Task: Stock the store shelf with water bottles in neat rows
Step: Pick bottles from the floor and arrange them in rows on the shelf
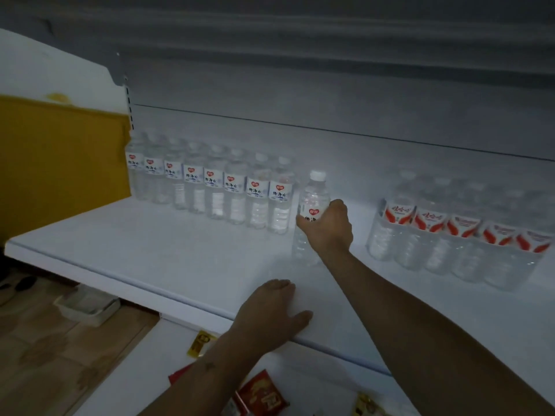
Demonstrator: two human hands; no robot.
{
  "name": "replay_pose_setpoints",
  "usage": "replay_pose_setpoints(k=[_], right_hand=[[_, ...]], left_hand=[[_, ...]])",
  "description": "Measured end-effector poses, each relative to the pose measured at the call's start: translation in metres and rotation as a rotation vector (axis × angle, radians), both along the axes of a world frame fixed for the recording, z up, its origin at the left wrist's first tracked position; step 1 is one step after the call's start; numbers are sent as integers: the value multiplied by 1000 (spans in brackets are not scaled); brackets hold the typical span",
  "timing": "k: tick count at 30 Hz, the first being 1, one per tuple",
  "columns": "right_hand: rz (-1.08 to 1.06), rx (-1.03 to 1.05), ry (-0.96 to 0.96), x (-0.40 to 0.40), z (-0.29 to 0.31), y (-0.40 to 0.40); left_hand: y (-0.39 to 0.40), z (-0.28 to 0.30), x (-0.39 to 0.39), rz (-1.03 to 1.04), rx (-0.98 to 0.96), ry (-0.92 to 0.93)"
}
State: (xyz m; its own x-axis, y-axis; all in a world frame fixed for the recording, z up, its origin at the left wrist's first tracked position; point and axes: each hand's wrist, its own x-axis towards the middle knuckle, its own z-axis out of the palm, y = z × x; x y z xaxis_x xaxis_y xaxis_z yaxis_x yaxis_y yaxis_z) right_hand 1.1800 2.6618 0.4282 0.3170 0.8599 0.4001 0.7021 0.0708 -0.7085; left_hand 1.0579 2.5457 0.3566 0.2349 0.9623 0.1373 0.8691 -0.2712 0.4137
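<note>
Right hand [327, 228] is wrapped around the label of a water bottle [312, 205], which stands upright on the white shelf [150, 247], just past the end of the row of bottles [210, 181] sitting at about 10 o'clock from it. At 3 o'clock, well apart, there's a shrink-wrapped pack [456, 235] with red-and-white labels. Left hand [273, 313] is flat and spread on the shelf's front edge at 6 o'clock, holding nothing. A couple of red and yellow snack packets [261, 391] lie on the lower shelf.
</note>
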Motion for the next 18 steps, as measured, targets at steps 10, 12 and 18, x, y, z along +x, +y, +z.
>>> replay_pose_setpoints(k=[10, 12, 18], right_hand=[[-87, 26, 10, -23, -7, 100], [-99, 36, 14, -24, -9, 104], [-77, 40, 1, -21, -13, 100]], left_hand=[[13, -8, -5, -14, 124, -39], [14, -9, -5, -21, 145, -35], [13, -10, -4, -26, 144, -22]])
